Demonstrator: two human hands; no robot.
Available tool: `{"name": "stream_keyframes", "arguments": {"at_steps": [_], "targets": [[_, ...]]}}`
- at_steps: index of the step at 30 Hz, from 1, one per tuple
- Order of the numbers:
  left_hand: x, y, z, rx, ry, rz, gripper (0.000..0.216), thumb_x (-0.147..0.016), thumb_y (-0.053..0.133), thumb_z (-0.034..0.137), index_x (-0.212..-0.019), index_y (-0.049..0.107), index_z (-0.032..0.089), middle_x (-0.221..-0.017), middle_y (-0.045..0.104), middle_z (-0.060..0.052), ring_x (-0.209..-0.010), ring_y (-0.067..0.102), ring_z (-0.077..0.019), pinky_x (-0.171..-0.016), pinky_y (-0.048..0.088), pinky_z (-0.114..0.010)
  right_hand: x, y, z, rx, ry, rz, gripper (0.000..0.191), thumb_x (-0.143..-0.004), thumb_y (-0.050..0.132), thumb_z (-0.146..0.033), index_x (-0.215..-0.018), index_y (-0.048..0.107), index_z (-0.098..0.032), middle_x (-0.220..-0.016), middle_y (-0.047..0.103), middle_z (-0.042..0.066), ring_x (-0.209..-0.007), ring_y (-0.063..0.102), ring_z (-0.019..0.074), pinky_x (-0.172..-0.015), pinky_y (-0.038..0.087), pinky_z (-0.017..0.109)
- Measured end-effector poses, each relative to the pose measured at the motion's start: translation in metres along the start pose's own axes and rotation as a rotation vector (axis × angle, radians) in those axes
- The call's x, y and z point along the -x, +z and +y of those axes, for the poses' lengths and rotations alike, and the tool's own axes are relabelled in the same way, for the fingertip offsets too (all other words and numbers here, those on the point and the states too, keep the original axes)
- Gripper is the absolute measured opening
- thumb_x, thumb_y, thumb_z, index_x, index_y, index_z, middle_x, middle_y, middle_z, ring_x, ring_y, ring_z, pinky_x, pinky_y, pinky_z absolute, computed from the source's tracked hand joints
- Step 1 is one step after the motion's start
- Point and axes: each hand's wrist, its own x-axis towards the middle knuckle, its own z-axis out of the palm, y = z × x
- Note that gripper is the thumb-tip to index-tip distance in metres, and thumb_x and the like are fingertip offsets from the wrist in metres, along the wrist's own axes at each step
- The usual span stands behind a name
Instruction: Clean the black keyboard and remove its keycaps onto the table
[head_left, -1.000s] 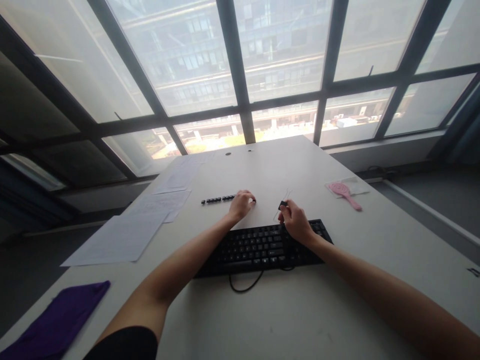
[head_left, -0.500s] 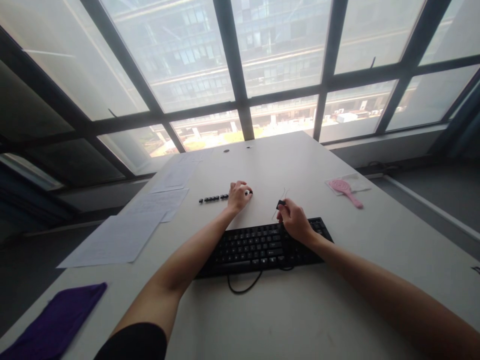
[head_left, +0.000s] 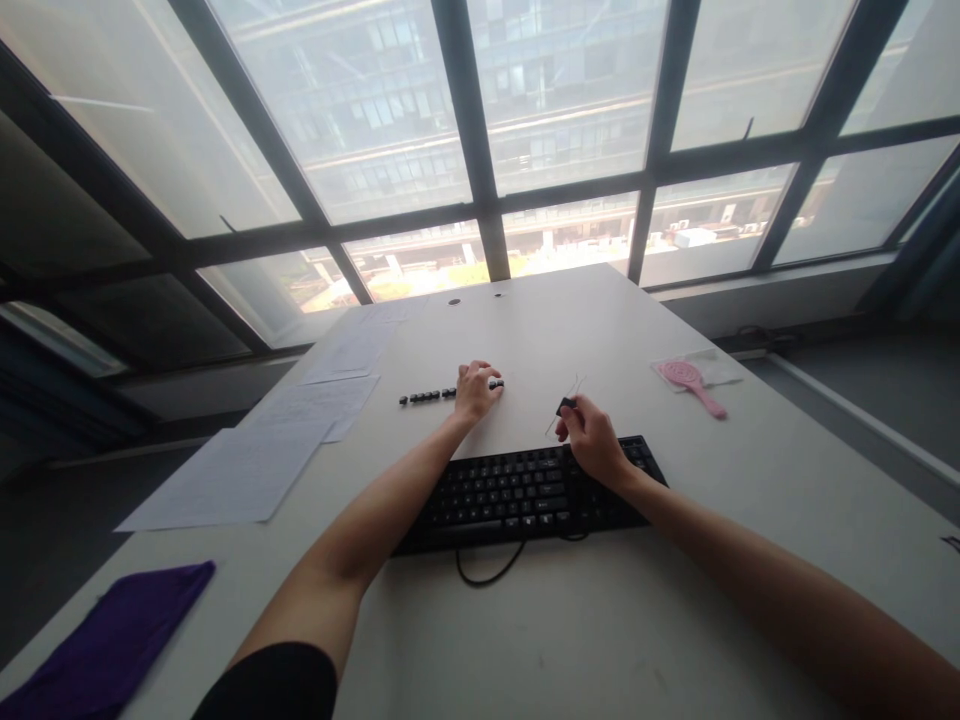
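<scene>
A row of small black keycaps [head_left: 425,397] lies on the white table behind the keyboard. My left hand [head_left: 475,390] reaches over the right part of this row and hides some of it. Its thumb and forefinger are closed round a keycap [head_left: 496,384] at the row's right end. Above the right side of the black keyboard [head_left: 495,495], my right hand [head_left: 590,435] grips a wire keycap puller [head_left: 566,405] by its dark handle. Thin wires stick out at both ends of the puller. My left forearm covers the keyboard's left end.
Printed sheets of paper [head_left: 225,478] lie along the table's left side, with a purple cloth [head_left: 112,640] nearer. At the right a pink hairbrush [head_left: 694,385] rests on a clear plastic bag [head_left: 720,366]. A black cable [head_left: 484,583] loops out before the keyboard. Windows stand beyond the table.
At the row's right end, my left fingers have shifted slightly and more of the keycaps there shows. My right hand has tilted the keycap puller a little.
</scene>
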Motion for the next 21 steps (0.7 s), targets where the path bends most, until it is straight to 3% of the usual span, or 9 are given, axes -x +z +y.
{"name": "stream_keyframes", "arguments": {"at_steps": [5, 10, 13, 16, 21], "targets": [[0.003, -0.018, 0.027, 0.064, 0.066, -0.033, 0.023, -0.079, 0.073, 0.022, -0.102, 0.073, 0.020, -0.115, 0.063, -0.009, -0.110, 0.052, -0.0283, -0.102, 0.040, -0.043, -0.011, -0.009, 0.001, -0.070, 0.028, 0.128, 0.023, -0.096, 0.045, -0.038, -0.080, 0.049, -0.022, -0.067, 0.062, 0.001, -0.058, 0.059, 0.0153, -0.057, 0.045, 0.026], [0.041, -0.034, 0.085, 0.275, 0.206, -0.240, 0.024, -0.085, 0.059, 0.014, -0.106, 0.070, 0.019, -0.098, 0.071, -0.006, -0.089, 0.063, -0.0209, -0.089, 0.049, -0.035, -0.013, -0.021, -0.001, 0.091, -0.045, -0.056, 0.019, -0.093, 0.047, -0.031, -0.077, 0.051, -0.023, -0.063, 0.060, -0.001, -0.059, 0.057, 0.0150, -0.060, 0.043, 0.026], [0.070, -0.033, 0.113, 0.355, 0.258, -0.257, 0.026, -0.088, 0.048, 0.010, -0.099, 0.070, 0.019, -0.093, 0.072, -0.005, -0.084, 0.064, -0.0193, -0.081, 0.050, -0.031, -0.009, -0.023, -0.001, 0.178, -0.082, -0.144, 0.021, -0.094, 0.045, -0.029, -0.075, 0.052, -0.022, -0.062, 0.059, -0.002, -0.057, 0.053, 0.0143, -0.058, 0.039, 0.025], [0.088, -0.026, 0.125, 0.360, 0.251, -0.242, 0.026, -0.084, 0.045, 0.006, -0.090, 0.068, 0.018, -0.089, 0.071, -0.007, -0.084, 0.065, -0.0208, -0.077, 0.051, -0.030, -0.007, -0.024, 0.002, 0.217, -0.093, -0.182, 0.022, -0.094, 0.045, -0.029, -0.074, 0.052, -0.022, -0.061, 0.057, -0.002, -0.056, 0.050, 0.0142, -0.056, 0.037, 0.025], [0.093, -0.016, 0.125, 0.399, 0.185, -0.242, 0.026, -0.085, 0.044, 0.008, -0.082, 0.068, 0.018, -0.083, 0.071, -0.006, -0.077, 0.064, -0.0195, -0.073, 0.050, -0.029, -0.004, -0.028, 0.005, 0.192, -0.095, -0.215, 0.021, -0.094, 0.044, -0.029, -0.076, 0.053, -0.022, -0.064, 0.060, -0.002, -0.059, 0.052, 0.0148, -0.058, 0.038, 0.025]]}}
